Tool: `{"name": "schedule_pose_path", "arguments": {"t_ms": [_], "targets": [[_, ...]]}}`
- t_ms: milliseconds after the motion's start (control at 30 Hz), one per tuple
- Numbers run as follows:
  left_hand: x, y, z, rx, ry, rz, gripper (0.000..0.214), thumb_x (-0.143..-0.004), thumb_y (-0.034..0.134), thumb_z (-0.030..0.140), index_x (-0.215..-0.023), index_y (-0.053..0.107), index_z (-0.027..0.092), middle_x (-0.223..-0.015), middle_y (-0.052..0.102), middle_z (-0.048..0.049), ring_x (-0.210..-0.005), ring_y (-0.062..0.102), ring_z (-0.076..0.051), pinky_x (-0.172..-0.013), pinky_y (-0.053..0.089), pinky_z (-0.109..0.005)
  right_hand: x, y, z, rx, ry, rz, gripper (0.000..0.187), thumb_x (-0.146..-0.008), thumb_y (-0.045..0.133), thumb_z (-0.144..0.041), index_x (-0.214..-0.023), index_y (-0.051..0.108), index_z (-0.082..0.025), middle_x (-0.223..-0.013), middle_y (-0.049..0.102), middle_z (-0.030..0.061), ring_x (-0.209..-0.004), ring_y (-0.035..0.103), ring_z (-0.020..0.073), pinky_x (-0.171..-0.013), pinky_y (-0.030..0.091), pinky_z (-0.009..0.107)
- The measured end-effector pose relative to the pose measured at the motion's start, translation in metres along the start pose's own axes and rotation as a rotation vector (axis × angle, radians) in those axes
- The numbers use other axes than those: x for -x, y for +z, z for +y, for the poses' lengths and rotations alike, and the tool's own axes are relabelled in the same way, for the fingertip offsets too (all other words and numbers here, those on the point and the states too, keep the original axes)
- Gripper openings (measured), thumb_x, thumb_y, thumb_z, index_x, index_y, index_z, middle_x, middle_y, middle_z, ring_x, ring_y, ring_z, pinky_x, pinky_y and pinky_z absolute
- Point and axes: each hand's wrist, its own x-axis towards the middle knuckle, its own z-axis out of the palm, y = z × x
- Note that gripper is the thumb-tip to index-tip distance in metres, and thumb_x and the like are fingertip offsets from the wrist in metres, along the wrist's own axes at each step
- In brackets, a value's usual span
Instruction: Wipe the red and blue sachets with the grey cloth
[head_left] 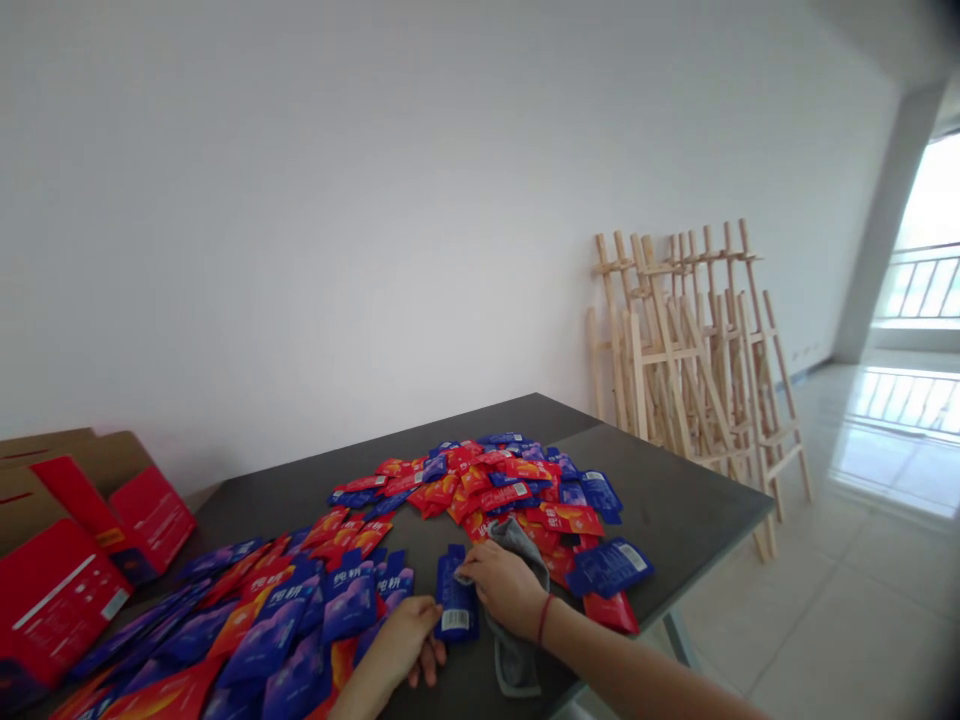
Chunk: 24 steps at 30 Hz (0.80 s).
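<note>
A blue pouch (pixel 457 615) with a barcode label lies on the dark table in front of me. My left hand (pixel 409 640) has its fingertips at the pouch's left edge, holding it there with the other fingers curled. My right hand (pixel 506 583), with a red band at the wrist, grips a grey cloth (pixel 516 665). A bunched bit of the cloth touches the pouch's upper right side, and the rest trails under the hand. To the left, blue and red pouches (pixel 350 600) lie in overlapping rows. Beyond my right hand spreads a loose heap of red and blue pouches (pixel 469 478).
An open red cardboard box (pixel 64 600) stands at the left end of the dark table (pixel 637 480). Several wooden easels (pixel 675 350) lean against the white wall beyond the table's right edge. Shiny floor tiles (pixel 847 480) stretch toward a railing (pixel 926 285) at the far right.
</note>
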Motion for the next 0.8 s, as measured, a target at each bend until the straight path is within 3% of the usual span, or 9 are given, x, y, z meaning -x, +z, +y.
{"name": "schedule_pose_path", "arguments": {"t_ms": [200, 433, 600, 800], "targets": [[-0.008, 0.010, -0.005, -0.111, 0.046, 0.086, 0.034, -0.083, 0.040, 0.055, -0.070, 0.043, 0.023, -0.042, 0.056, 0.0045, -0.029, 0.045, -0.009, -0.034, 0.022, -0.020, 0.007, 0.002, -0.015, 0.029, -0.217, -0.051, 0.031, -0.087, 0.051, -0.012, -0.113, 0.067, -0.018, -0.112, 0.065, 0.0063, -0.105, 0.053, 0.0206, -0.092, 0.043, 0.030], [-0.008, 0.014, -0.006, -0.208, 0.041, 0.129, 0.033, -0.087, 0.037, 0.052, -0.074, 0.046, 0.023, -0.038, 0.051, 0.0079, -0.026, 0.040, -0.010, -0.037, 0.022, -0.022, -0.031, 0.006, -0.011, 0.207, 0.081, -0.092, 0.027, -0.088, 0.048, -0.009, -0.103, 0.070, -0.015, -0.107, 0.065, 0.0109, -0.102, 0.055, 0.0233, -0.085, 0.046, 0.032], [-0.009, 0.015, -0.006, -0.232, 0.036, 0.144, 0.033, -0.089, 0.034, 0.050, -0.075, 0.047, 0.022, -0.038, 0.049, 0.0085, -0.025, 0.040, -0.010, -0.036, 0.023, -0.022, -0.045, 0.010, -0.010, 0.234, 0.158, -0.086, 0.029, -0.088, 0.043, -0.004, -0.099, 0.070, -0.008, -0.101, 0.064, 0.0174, -0.098, 0.056, 0.0263, -0.079, 0.047, 0.035], [-0.009, 0.016, -0.007, -0.222, 0.043, 0.146, 0.036, -0.091, 0.030, 0.046, -0.075, 0.049, 0.021, -0.038, 0.050, 0.0075, -0.026, 0.042, -0.011, -0.035, 0.025, -0.022, -0.020, 0.003, -0.009, 0.124, -0.116, -0.112, 0.031, -0.088, 0.051, -0.011, -0.112, 0.068, -0.019, -0.112, 0.066, 0.0056, -0.105, 0.053, 0.0209, -0.091, 0.043, 0.031]]}}
